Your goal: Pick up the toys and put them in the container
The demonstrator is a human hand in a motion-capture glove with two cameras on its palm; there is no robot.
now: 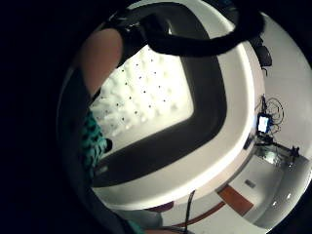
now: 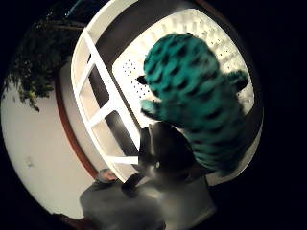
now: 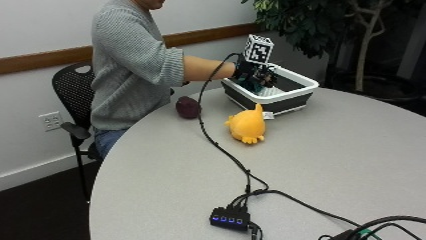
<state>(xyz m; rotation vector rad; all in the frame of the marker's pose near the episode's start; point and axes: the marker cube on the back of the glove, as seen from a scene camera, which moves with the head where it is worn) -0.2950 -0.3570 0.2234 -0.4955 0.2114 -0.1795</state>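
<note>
My gloved right hand hangs over the near left end of the white-rimmed, dark-sided container at the table's far side. It grips a teal plush toy with dark markings, held just above the container's perforated white floor. In the little finger side palm view only a strip of the teal toy shows beside the hand. An orange plush toy lies on the table in front of the container. A dark maroon toy sits to its left, near the person's body.
A black cable runs from the hand across the table to a small hub with blue lights at the near edge. A potted tree stands behind the container. An office chair holds the person.
</note>
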